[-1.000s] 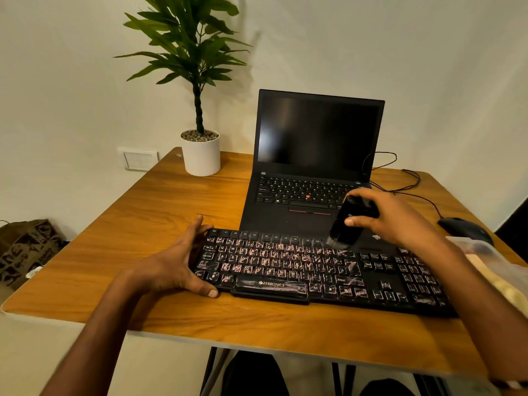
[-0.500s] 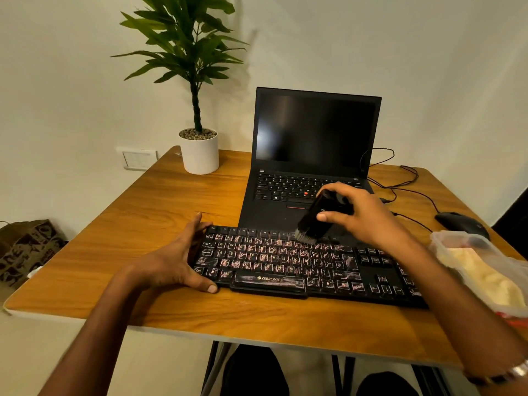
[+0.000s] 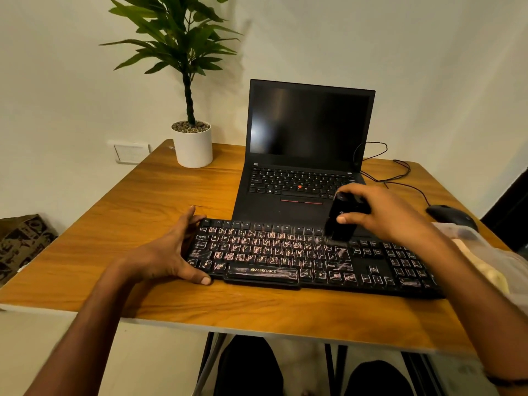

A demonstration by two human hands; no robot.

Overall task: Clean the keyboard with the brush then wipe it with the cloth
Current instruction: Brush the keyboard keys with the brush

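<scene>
A black keyboard (image 3: 285, 257) with pale dusty smears on its keys lies across the near part of the wooden table (image 3: 114, 224). My left hand (image 3: 168, 252) clasps the keyboard's left end, thumb on the front edge and fingers along the side. My right hand (image 3: 388, 212) grips a small black brush (image 3: 340, 221), tilted, with its bristles touching the upper key rows right of centre. A yellowish cloth (image 3: 483, 267) lies inside a clear plastic bag at the right edge, partly hidden by my right forearm.
An open black laptop (image 3: 308, 144) with a dark screen stands just behind the keyboard. A potted plant (image 3: 193, 144) sits at the back left. A black mouse (image 3: 451, 214) and its cables rest at the right rear. A patterned bag (image 3: 23, 244) is on the floor to the left.
My right hand has swept the brush along the upper key rows, first leftward, then back to the right of centre. My left hand has stayed on the keyboard's left end.
</scene>
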